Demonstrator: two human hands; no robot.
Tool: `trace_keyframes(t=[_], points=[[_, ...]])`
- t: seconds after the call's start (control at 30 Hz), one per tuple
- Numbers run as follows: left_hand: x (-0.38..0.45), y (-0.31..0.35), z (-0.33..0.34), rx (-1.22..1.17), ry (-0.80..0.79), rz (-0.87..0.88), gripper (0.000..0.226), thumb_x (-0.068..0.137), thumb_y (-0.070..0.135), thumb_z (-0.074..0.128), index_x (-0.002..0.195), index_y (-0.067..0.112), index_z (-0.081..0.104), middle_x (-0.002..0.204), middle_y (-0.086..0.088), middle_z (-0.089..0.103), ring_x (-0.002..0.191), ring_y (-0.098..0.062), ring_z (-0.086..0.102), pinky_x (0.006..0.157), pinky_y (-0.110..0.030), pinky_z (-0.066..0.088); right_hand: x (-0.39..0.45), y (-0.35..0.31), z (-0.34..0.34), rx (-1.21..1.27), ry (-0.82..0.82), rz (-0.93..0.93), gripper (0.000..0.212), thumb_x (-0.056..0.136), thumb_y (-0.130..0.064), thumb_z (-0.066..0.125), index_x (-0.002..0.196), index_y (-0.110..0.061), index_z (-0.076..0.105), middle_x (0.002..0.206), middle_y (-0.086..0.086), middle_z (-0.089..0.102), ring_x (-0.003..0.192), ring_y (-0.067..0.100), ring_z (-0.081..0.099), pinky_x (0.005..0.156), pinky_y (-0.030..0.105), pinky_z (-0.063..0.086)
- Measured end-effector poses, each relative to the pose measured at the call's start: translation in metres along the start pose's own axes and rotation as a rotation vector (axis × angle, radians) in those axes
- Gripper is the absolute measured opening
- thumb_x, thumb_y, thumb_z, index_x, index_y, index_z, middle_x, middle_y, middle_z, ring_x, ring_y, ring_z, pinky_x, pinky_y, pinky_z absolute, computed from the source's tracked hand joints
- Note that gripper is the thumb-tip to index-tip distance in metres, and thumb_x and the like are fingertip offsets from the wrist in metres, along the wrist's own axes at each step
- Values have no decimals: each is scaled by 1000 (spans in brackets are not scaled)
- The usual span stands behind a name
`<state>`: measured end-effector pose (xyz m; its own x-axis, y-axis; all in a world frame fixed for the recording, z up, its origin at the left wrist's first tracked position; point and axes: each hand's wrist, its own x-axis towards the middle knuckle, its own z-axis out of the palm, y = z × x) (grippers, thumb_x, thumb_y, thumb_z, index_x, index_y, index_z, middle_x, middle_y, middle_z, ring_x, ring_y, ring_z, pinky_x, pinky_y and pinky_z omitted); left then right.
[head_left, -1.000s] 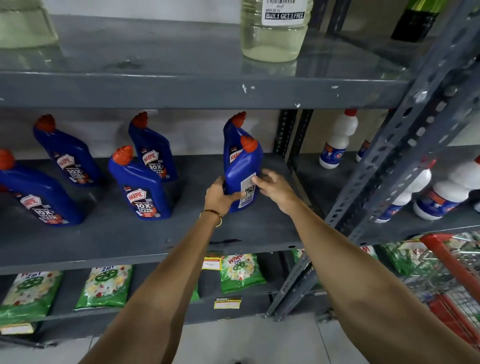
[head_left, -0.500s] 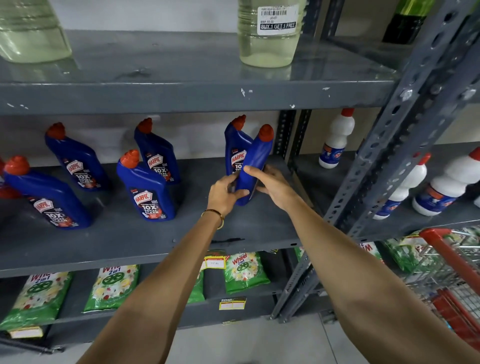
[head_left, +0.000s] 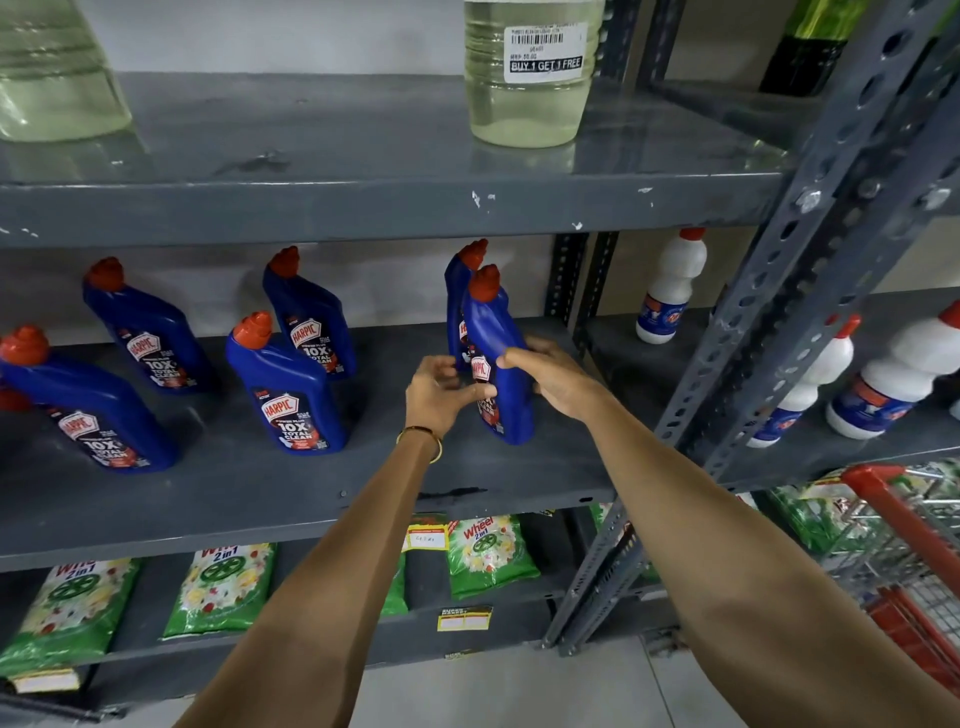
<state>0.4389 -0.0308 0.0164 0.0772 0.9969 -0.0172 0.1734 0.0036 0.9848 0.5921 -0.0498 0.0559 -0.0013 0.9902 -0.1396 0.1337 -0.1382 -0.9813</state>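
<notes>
Hands: right hand (head_left: 553, 376) wraps the blue bottle (head_left: 491, 322) from its right, thumb across the front; left hand (head_left: 439, 387) lays its thumb on the label, grip unclear. Bottle near upright, long axis vertical, between both hands, near the middle shelf's (head_left: 260, 499) right end; second bottle (head_left: 454, 296) just behind. Shop aisle, grey steel racking.

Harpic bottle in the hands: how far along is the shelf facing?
Done: the four Harpic bottles to the left stand with labels out. In hand: the front-right bottle seems to stand on the shelf, right hand wrapped round it, left hand thumb on its label, which is angled left. Left: probably square it and let go; the bottle behind is mostly hidden.
</notes>
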Motion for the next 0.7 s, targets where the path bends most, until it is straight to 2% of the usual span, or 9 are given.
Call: trace_keyframes(t=[0.1, 0.17, 0.27, 0.4, 0.57, 0.7], points=[[5, -5, 0, -12, -183, -3, 74, 60, 17, 84, 125, 9, 49, 118, -7, 63, 107, -23, 62, 93, -43, 52, 2, 4, -6, 14, -36, 3, 29, 81, -12, 60, 110, -13, 63, 110, 14, 68, 107, 32, 62, 96, 45, 49], [8, -6, 0, -20, -235, 2, 65, 59, 13, 84, 116, 11, 54, 117, -13, 65, 108, -30, 63, 96, -50, 50, 2, 6, -8, 21, -44, 9, 26, 83, -9, 59, 107, -16, 61, 108, 11, 67, 105, 29, 62, 93, 41, 49], [7, -3, 1, 15, -172, -10, 61, 49, 21, 88, 101, 18, 57, 108, -12, 69, 100, -28, 67, 90, -48, 54, 5, 10, -10, 63, -22, 22, 21, 83, -6, 59, 96, -21, 57, 100, 3, 65, 98, 22, 61, 86, 34, 50], [5, 4, 7, 136, -23, 38, 68, 54, 19, 88, 109, 7, 51, 101, -2, 63, 89, -19, 62, 78, -32, 55, 10, 13, -16, 70, 8, 6, 24, 84, -4, 59, 94, -26, 60, 100, -1, 66, 105, 22, 60, 99, 39, 46], [10, 1, 14, 205, 44, 54, 66, 48, 21, 90, 97, 12, 46, 106, -10, 65, 91, -23, 64, 80, -39, 57, 13, 17, -21, 53, 17, -18, 41, 85, 0, 59, 123, -16, 59, 115, 2, 65, 113, 21, 59, 100, 37, 47], [10, -4, 20, 276, 72, 67, 66, 48, 23, 90, 93, 12, 43, 105, -12, 62, 89, -24, 61, 79, -41, 55, 10, 22, -24, 49, 42, -21, 46, 86, 0, 59, 129, -15, 55, 125, 5, 62, 118, 20, 57, 103, 38, 44]])
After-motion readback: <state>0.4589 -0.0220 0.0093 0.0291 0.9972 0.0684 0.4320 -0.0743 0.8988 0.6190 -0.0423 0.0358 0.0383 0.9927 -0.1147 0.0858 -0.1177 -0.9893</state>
